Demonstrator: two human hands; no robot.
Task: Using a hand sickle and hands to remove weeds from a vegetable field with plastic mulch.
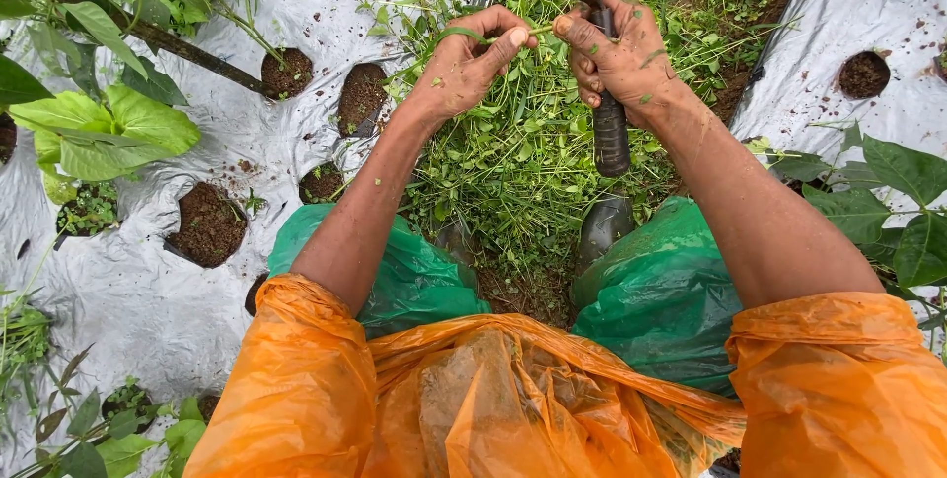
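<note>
Head view: left hand [464, 69] pinches a green stem [464, 34] (thumb to forefinger), right hand's [621, 59] grip wraps the black tool handle [611, 133].

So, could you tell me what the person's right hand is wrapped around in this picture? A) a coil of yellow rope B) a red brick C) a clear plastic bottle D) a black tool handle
D: the right hand is closed around the black tool handle, which runs down past the wrist, while the left hand pinches a green stem.
</note>
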